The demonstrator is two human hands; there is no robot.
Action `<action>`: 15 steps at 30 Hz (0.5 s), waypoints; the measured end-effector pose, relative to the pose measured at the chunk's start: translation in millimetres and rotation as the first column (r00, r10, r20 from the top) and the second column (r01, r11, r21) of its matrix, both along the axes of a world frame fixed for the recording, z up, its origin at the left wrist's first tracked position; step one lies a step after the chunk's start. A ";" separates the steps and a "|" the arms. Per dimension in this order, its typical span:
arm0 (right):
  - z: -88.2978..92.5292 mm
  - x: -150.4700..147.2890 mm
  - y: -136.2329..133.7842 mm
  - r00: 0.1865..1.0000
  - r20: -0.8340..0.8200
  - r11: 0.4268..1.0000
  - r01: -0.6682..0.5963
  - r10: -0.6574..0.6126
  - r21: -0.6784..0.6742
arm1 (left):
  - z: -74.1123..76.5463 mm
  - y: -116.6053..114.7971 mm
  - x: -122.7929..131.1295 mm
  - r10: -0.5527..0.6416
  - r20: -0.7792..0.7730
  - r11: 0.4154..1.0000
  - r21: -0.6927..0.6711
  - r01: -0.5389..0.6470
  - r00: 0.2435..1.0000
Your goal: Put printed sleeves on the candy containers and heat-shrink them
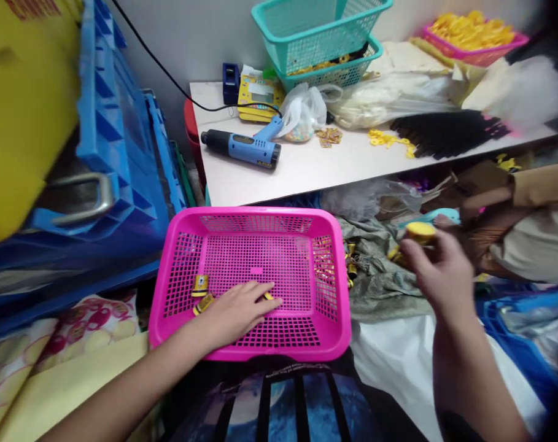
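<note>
**Left hand (235,313) flat on pink basket (255,276); right hand (437,270) pinching yellow disc (420,232).**
Left grip released, palm down, just beside small yellow pieces (199,285) in basket; right grip clenched on disc, above crumpled cloth (375,276) at right of basket. Co-worker's sleeve (531,190) at far right; blue crate (117,153) at left; heat gun (242,147) on tabletop (306,178) at upper middle.

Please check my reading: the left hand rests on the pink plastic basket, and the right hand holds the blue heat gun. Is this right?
No: the head view shows the right hand holding a small round yellow piece; the blue heat gun lies on the white shelf. The left hand on the basket is as you say.
</note>
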State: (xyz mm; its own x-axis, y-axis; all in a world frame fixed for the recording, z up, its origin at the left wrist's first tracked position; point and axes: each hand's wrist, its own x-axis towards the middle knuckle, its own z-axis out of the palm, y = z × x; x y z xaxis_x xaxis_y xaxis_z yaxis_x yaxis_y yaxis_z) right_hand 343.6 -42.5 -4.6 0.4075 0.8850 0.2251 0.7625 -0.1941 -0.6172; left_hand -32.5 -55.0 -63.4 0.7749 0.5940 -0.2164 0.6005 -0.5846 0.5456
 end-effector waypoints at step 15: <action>29.0 -87.8 15.0 0.771 -0.042 0.766 -0.637 0.636 -0.093 | 48.0 15.2 -55.3 0.730 0.134 0.588 -0.624 -0.515 0.670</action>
State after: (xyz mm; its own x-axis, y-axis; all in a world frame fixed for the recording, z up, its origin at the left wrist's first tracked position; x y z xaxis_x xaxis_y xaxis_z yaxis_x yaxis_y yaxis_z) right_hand 255.9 -27.4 24.4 -0.2553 0.9588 0.1245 0.7279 0.2754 -0.6279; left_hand -87.8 -39.9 -15.4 0.3287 0.8393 -0.4331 0.4123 0.2850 0.8653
